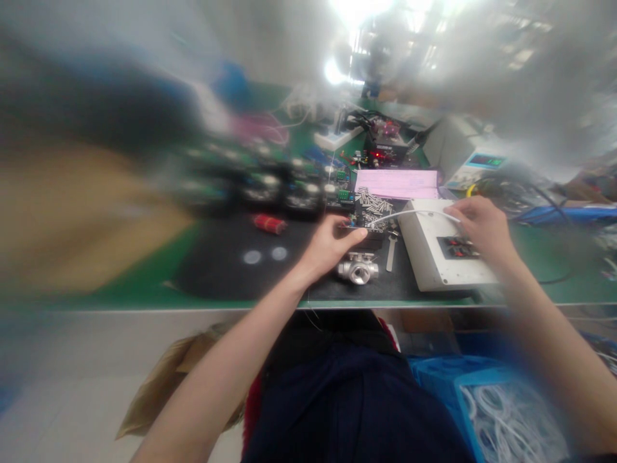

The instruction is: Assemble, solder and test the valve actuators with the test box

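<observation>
My left hand (pixel 330 246) is closed around the left side of a small black housing (pixel 371 242) with an exposed circuit board on top. Its thumb lies along the near edge. Below the housing sits a silver metal ball valve (pixel 359 270) with open threaded ports. A white cable (pixel 414 212) arcs from the board over to the right, where my right hand (pixel 482 225) pinches it above a white box (pixel 424 247). Black terminals with red parts (pixel 457 247) are set in the box's top. Between valve and box lies a flat wrench (pixel 391 253).
Behind the housing are a pile of small metal pins (pixel 373 200) and pink paper (pixel 398 182). Several blurred black units (pixel 263 186) stand at left, near a red cylinder (pixel 268 224). An instrument with a lit display (pixel 484 161) stands back right. A blue bin (pixel 446 379) below holds white cables.
</observation>
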The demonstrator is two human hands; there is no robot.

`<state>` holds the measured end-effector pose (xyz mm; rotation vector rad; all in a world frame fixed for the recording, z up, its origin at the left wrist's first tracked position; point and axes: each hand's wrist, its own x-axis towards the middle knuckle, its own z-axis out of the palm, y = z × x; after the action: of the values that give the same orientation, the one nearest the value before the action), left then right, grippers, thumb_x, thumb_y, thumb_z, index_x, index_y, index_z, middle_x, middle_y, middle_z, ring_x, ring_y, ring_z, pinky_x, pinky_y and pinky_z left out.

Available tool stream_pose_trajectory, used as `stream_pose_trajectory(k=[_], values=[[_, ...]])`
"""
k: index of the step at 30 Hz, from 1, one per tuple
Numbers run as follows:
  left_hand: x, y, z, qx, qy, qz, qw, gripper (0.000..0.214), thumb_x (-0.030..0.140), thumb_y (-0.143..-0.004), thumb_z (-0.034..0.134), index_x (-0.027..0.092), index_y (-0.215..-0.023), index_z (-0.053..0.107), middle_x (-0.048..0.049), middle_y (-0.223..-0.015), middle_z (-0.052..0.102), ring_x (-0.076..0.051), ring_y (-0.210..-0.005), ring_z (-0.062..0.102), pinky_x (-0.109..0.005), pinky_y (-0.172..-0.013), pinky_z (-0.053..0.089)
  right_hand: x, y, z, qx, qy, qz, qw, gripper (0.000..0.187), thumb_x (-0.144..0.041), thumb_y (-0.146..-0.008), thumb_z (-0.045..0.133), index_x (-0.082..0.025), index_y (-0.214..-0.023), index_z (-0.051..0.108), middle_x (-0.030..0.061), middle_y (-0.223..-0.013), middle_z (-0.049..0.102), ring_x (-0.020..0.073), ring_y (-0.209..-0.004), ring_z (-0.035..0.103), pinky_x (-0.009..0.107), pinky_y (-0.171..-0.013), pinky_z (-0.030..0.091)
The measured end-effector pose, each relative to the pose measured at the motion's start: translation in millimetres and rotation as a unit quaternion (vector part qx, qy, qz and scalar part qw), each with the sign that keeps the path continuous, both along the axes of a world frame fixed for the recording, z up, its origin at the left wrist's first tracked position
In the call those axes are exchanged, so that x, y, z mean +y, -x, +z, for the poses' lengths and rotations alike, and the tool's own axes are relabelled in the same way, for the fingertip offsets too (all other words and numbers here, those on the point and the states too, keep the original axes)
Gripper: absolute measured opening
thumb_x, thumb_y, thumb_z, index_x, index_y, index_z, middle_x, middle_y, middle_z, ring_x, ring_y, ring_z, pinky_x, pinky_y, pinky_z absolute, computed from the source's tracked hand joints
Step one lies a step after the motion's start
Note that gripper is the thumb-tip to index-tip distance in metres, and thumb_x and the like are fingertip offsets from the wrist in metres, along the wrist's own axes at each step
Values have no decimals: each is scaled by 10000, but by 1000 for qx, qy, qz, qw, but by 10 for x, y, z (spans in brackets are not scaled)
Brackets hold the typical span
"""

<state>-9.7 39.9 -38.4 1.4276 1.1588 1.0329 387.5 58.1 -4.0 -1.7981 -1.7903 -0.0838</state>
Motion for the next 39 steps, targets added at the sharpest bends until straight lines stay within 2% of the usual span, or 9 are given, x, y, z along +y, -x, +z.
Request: stream_pose_trajectory(k=[17, 25, 39], values=[[12, 5, -29, 1, -6, 3, 1000, 669, 691, -813, 798, 201, -1249, 665, -103, -1278, 732, -290, -1167, 680, -444, -1074, 503, 12, -46, -36, -13, 0, 4, 1000, 287, -535, -948, 684, -264, -976, 774, 69, -1016, 768, 270, -931, 688, 425, -912, 528], [17, 0, -42, -2, -4, 1, 1000, 647, 666, -821, 802, 200, -1249, 666, -97, -1281, 735, -279, -1170, 683, -425, -1079, 503, 12, -47, -41, -23, -9, 14, 1000, 262, -519, -969, 665, -275, -957, 760, 63, -1017, 772, 289, -991, 706, 434, -929, 532], [54, -4, -97, -33, 22, 0, 999, 660, 686, -790, 824, 225, -1241, 686, -97, -1316, 736, -301, -1221, 685, -442, -1099, 498, 4, -38, -30, -13, -8, 17, 1000, 245, -500, -968, 678, -272, -948, 766, 66, -1022, 776, 282, -997, 703, 434, -955, 528]])
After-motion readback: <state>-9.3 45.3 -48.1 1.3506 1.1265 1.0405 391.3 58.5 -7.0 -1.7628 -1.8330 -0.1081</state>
